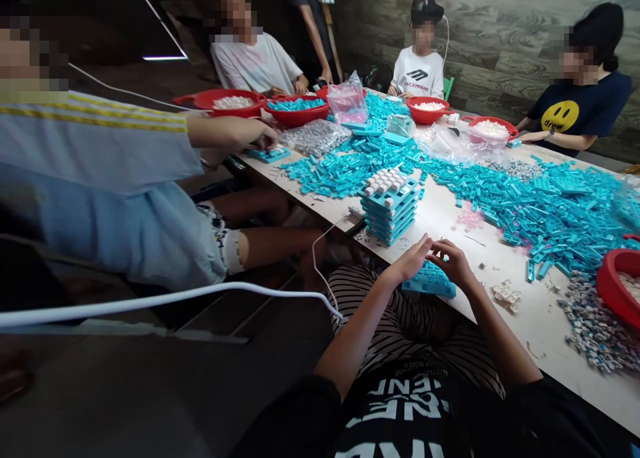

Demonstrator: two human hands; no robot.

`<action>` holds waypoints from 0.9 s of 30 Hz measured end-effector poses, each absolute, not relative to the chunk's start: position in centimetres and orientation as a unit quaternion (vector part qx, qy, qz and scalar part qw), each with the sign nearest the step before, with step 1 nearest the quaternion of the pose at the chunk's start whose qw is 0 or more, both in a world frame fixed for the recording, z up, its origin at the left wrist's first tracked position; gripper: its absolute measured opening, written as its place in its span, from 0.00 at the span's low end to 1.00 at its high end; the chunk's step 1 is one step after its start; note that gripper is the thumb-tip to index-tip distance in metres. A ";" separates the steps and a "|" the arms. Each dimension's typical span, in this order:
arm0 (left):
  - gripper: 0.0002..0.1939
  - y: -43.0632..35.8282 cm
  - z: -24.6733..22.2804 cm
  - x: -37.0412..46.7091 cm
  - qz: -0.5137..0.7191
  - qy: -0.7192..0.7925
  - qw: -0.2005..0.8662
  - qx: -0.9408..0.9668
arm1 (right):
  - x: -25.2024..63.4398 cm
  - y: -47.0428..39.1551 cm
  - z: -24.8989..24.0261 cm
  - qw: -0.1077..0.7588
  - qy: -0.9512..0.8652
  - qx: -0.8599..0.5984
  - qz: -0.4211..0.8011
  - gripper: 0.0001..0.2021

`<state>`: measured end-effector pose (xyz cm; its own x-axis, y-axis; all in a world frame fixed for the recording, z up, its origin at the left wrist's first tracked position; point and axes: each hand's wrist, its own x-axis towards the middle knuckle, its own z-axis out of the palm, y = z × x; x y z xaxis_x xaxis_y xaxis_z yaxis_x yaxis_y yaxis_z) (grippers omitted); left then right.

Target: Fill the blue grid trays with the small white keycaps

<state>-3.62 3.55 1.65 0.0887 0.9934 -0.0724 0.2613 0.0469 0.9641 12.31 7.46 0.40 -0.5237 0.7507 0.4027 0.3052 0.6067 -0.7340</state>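
Observation:
Just above the table edge, my left hand (pixel 414 259) and my right hand (pixel 454 261) meet with bent fingers, their tips close together. Whatever sits between the fingertips is too small and too covered to name. Directly beneath them lies a blue plastic frame with slots (pixel 431 281), partly hidden by both hands. Beyond my left hand stands a stack of similar blue frames (pixel 390 219). Small white caps (pixel 386 181) lie in rows on top of that stack.
Blue plastic pieces (pixel 525 198) spread in a long heap across the table (pixel 435 211). Small metallic parts (pixel 600 325) and a red basin (pixel 607 281) are at right. Several co-workers sit around, one (pixel 150 138) close at left. A white cable (pixel 165 305) crosses low.

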 end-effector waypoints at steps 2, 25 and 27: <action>0.37 3.5 1.6 -3.2 0.376 0.551 0.455 0.590 | 12.2 7.2 0.7 0.371 -0.818 -0.331 0.291 0.13; 0.11 4.5 -2.3 -4.1 0.278 0.598 0.207 0.723 | 13.0 8.6 -2.7 0.387 -0.714 -0.468 0.348 0.13; 0.10 4.5 -2.5 -4.0 0.282 0.601 0.212 0.717 | 12.9 8.6 -2.7 0.382 -0.716 -0.465 0.354 0.15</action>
<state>-3.99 4.55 -2.50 0.1184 0.9816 0.1495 0.7425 -0.1875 0.6431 12.92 8.56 -2.73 -0.2759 0.9359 0.2190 0.3954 0.3182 -0.8617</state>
